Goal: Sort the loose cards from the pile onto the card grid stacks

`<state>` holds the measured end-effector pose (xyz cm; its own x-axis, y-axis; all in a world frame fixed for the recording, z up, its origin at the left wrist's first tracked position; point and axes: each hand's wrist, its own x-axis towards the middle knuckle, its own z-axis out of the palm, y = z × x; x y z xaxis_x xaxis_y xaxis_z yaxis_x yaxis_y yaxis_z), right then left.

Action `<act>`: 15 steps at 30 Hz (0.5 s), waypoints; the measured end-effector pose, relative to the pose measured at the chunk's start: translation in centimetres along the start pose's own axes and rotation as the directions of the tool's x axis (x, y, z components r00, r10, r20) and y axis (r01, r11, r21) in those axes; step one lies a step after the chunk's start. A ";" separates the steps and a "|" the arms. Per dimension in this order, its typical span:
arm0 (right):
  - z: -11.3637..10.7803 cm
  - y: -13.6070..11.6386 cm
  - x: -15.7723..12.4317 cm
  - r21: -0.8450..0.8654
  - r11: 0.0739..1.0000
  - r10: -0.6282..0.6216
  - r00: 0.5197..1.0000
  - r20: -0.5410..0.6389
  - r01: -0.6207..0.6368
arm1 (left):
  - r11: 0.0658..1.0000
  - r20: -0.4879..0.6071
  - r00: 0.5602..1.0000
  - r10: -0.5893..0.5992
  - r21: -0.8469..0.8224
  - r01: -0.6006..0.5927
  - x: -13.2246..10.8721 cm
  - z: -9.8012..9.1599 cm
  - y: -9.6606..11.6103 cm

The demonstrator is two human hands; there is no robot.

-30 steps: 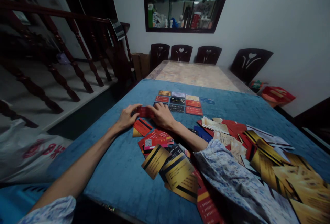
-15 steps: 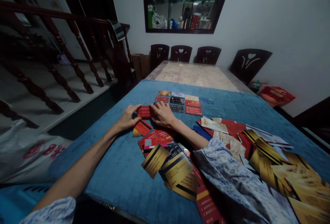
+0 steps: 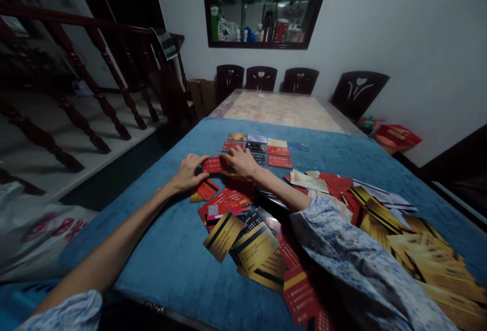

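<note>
My left hand (image 3: 187,172) and my right hand (image 3: 239,164) both rest on a red card (image 3: 212,165), pressing it flat on the blue cloth (image 3: 171,250). The card lies at the near left corner of a neat grid of cards (image 3: 266,151) laid out in rows. Fingers of both hands lie fairly flat on the card's ends. Just below my hands sits a loose heap of red, gold and black cards (image 3: 243,234). More gold and red cards (image 3: 399,229) are spread under and beside my right sleeve.
A marble table top (image 3: 281,110) extends beyond the cloth, with dark chairs (image 3: 357,95) around it. A wooden stair railing (image 3: 95,67) runs at the left. A wall cabinet (image 3: 262,6) holds bottles. A red bag (image 3: 395,137) lies at the right; a white bag (image 3: 34,229) at the left.
Both hands slid the red card forward, toward the card grid, and now hold it down flat. The view shifted slightly to the right.
</note>
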<state>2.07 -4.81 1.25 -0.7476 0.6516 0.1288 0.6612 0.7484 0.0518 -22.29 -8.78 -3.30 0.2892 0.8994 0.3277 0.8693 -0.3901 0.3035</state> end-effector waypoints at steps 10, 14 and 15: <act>-0.3 2.0 -1.9 -0.003 0.999 0.037 0.999 0.025 -0.037 | 0.999 0.083 0.997 -0.005 0.054 0.000 1.8 0.1 3.1; 0.0 2.9 -2.7 0.005 0.998 0.058 0.998 0.019 -0.059 | 0.998 0.107 0.994 0.019 0.059 -0.026 2.8 0.4 4.0; 0.1 3.2 -2.9 0.007 0.998 0.063 0.998 0.018 -0.063 | 0.998 0.115 0.993 0.021 0.062 -0.028 3.1 0.5 4.2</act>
<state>6.30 -4.30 1.00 -0.7054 0.6995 0.1142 0.7067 0.7066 0.0364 -17.52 -7.55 -1.45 0.3511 0.9079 0.2292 0.8841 -0.4020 0.2382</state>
